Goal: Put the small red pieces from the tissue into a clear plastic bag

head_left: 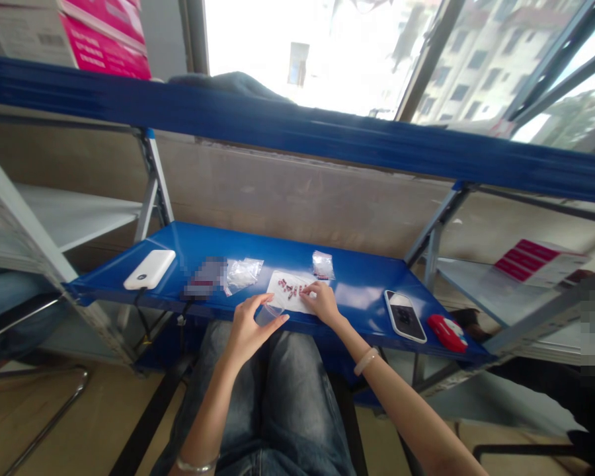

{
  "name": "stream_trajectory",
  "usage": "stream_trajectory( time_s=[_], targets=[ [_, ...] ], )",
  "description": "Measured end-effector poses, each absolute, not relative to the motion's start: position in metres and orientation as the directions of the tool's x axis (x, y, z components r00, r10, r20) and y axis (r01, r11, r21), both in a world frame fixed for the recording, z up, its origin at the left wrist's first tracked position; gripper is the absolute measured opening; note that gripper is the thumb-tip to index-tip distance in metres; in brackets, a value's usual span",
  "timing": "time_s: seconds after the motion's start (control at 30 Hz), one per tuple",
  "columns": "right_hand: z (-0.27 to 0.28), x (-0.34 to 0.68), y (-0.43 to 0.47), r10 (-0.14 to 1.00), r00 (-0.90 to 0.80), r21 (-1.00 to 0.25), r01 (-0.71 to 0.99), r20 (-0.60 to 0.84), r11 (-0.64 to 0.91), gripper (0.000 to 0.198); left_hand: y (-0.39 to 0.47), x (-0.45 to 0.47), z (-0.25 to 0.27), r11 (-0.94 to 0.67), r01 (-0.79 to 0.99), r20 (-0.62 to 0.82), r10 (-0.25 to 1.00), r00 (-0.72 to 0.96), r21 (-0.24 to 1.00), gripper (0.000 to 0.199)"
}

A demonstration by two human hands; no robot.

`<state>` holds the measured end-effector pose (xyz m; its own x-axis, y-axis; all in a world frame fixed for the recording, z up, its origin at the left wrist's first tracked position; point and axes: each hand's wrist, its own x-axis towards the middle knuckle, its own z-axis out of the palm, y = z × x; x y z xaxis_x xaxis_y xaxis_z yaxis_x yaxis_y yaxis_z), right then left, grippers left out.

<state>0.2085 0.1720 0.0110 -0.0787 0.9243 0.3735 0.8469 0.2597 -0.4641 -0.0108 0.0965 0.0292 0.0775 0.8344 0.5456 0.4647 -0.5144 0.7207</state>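
Denim-clad legs (297,403) at near edge of blue worktop (277,248). Left hand (252,324) curved in wide C, thumb and fingers round clear cup (272,310) at that edge. Right hand (322,303) nearly closed, fingertips down at small dark-red pieces (288,289); cannot tell whether any is pinched. Pieces scattered on white sheet (292,305), just beyond cup. Phone (405,316) well to right, red object (447,332) beside it. Farther back, clear bag (323,265) beyond right hand. Bright window (347,59) behind.

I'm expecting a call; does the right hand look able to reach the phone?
Probably yes: the phone lies right of the right hand, and only blue tabletop shows between them.
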Motion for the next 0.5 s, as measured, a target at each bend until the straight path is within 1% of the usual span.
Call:
stream_trajectory(
  time_s=[0.07, 0.17, 0.23, 0.33, 0.4, 0.43, 0.5],
  targets=[
    [0.019, 0.207, 0.170, 0.909, -0.082, -0.515, 0.801, 0.408, 0.303, 0.012, 0.096, -0.009, 0.028, -0.519, 0.460, 0.547, 0.833, 0.085, 0.720, 0.042],
    [0.042, 0.200, 0.158, 0.873, -0.116, -0.631, 0.647, 0.473, 0.427, 0.015, 0.097, -0.006, 0.024, -0.532, 0.438, 0.551, 0.829, 0.096, 0.725, 0.043],
    [0.058, 0.191, 0.145, 0.850, -0.163, -0.666, 0.555, 0.500, 0.498, 0.015, 0.098, -0.004, 0.022, -0.535, 0.427, 0.553, 0.828, 0.092, 0.729, 0.044],
    [0.077, 0.177, 0.126, 0.808, -0.271, -0.663, 0.466, 0.523, 0.585, 0.014, 0.099, -0.001, 0.021, -0.521, 0.412, 0.540, 0.838, 0.081, 0.747, 0.045],
    [0.082, 0.173, 0.121, 0.786, -0.325, -0.645, 0.449, 0.526, 0.618, 0.015, 0.099, 0.001, 0.021, -0.505, 0.390, 0.518, 0.852, 0.081, 0.770, 0.045],
    [0.082, 0.174, 0.121, 0.786, -0.329, -0.638, 0.460, 0.524, 0.618, 0.016, 0.098, 0.001, 0.022, -0.496, 0.379, 0.505, 0.859, 0.083, 0.781, 0.044],
    [0.076, 0.182, 0.129, 0.813, -0.267, -0.632, 0.522, 0.517, 0.573, 0.015, 0.097, 0.000, 0.023, -0.474, 0.363, 0.479, 0.874, 0.082, 0.802, 0.044]
  ],
)
